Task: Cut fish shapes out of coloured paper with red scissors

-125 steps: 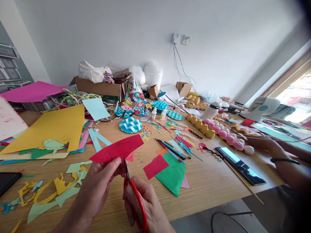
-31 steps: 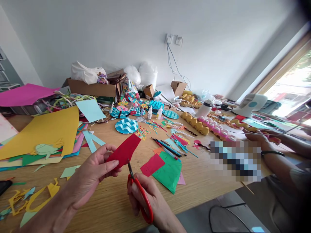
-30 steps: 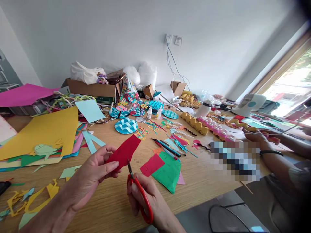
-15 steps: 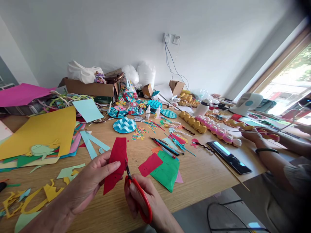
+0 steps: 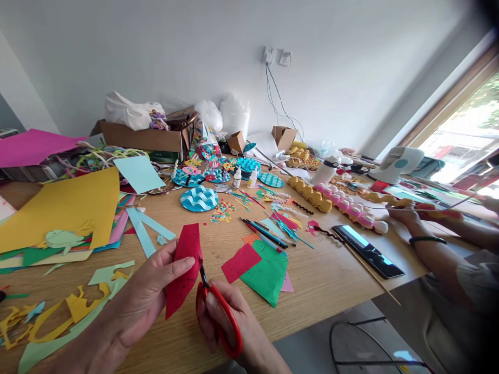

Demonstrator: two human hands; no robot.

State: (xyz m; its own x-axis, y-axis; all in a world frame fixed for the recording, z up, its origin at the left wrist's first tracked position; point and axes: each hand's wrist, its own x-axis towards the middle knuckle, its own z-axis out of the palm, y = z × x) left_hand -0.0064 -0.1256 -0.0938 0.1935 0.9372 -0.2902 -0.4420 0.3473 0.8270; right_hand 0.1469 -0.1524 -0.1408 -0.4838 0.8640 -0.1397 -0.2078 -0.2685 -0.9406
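A strip of red paper [image 5: 184, 283] with faint drawn lines is pinched upright in my left hand [image 5: 158, 280], thumb in front. My right hand [image 5: 230, 311] holds red-handled scissors [image 5: 233, 332], fingers through the loops. Their dark blades point up and meet the right edge of the strip. Just right of the scissors, a second red piece [image 5: 241, 262] with pencil marks lies partly over green paper [image 5: 268, 275] on the wooden table.
Pencils [image 5: 268, 234], a blue wavy disc [image 5: 199, 199] and a black tablet [image 5: 368, 251] lie beyond. Yellow scraps [image 5: 50, 324] and a large yellow sheet [image 5: 74, 202] are at left. Another person's hand [image 5: 405, 215] is at right, near egg-carton strips [image 5: 346, 205].
The red strip in my left hand has tilted a little, and the scissors have shifted slightly left along with it. The view has moved a little.
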